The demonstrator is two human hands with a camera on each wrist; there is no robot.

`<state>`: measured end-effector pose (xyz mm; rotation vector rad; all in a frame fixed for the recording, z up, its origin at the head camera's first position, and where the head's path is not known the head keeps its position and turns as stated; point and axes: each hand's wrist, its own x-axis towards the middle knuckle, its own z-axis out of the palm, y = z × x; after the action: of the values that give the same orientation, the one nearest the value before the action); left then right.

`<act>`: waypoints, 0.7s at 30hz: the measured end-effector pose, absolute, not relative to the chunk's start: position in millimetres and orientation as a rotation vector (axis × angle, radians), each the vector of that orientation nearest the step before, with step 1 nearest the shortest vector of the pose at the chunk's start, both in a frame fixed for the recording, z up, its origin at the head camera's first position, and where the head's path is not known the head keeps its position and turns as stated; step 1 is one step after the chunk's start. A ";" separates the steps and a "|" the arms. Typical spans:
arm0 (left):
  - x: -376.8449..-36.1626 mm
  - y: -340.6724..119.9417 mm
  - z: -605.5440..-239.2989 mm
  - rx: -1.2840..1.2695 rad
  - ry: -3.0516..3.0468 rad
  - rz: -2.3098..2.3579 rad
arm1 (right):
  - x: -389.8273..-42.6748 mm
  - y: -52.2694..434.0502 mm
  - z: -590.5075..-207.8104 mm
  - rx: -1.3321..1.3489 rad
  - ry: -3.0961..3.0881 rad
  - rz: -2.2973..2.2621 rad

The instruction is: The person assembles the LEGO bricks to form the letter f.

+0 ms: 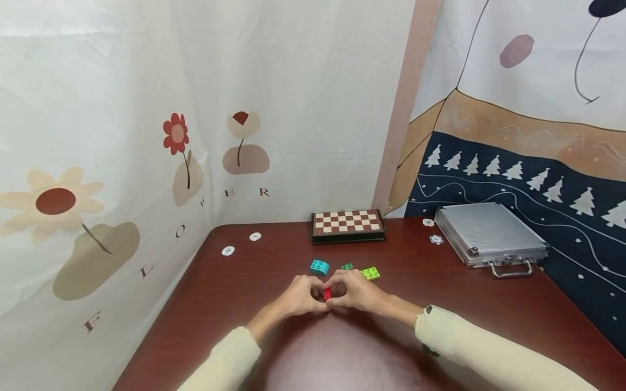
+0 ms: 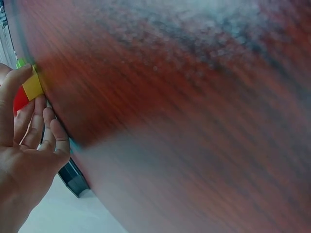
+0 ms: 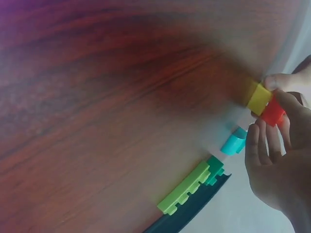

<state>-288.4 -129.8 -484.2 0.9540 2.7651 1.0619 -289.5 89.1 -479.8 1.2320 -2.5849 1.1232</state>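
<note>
Both hands meet over the middle of the table (image 1: 318, 358). A yellow toy brick (image 3: 260, 98) sits against a red toy brick (image 1: 327, 294), their faces together in both wrist views. My left hand (image 1: 304, 296) pinches the yellow brick between thumb and fingertips. On the other side, my right hand (image 1: 361, 290) grips the red brick (image 3: 273, 111) with the thumb on top and fingers beneath. Just beyond the hands lie a turquoise curved brick (image 1: 320, 266), a small dark green brick (image 1: 346, 266) and a lime green brick (image 1: 370, 273), partly behind the right hand.
A chessboard box (image 1: 348, 225) stands at the table's back edge. At the right is a silver metal case (image 1: 491, 236) with its handle facing forward. White round chips (image 1: 227, 251) lie at the back left, patterned chips (image 1: 436, 239) beside the case. Printed curtains (image 1: 303, 108) hang behind.
</note>
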 end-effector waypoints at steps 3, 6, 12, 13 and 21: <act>-291.2 -128.4 -483.0 0.963 2.772 1.059 | -292.3 92.2 -481.8 1.230 -2.567 1.116; -293.3 -126.5 -482.8 0.972 2.775 1.051 | -293.2 95.4 -483.4 1.237 -2.557 1.111; -291.6 -125.2 -484.8 0.965 2.782 1.037 | -290.9 98.2 -476.9 1.289 -2.624 0.942; -290.9 -125.4 -485.0 0.968 2.783 1.038 | -290.3 99.0 -474.5 1.295 -2.630 0.912; -289.5 -131.4 -483.0 0.903 2.820 0.981 | -295.1 120.9 -452.2 1.256 -2.638 0.906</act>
<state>-289.5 -131.4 -483.0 0.9031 2.8197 0.9809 -295.1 120.9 -452.2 1.2555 -2.6383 0.9058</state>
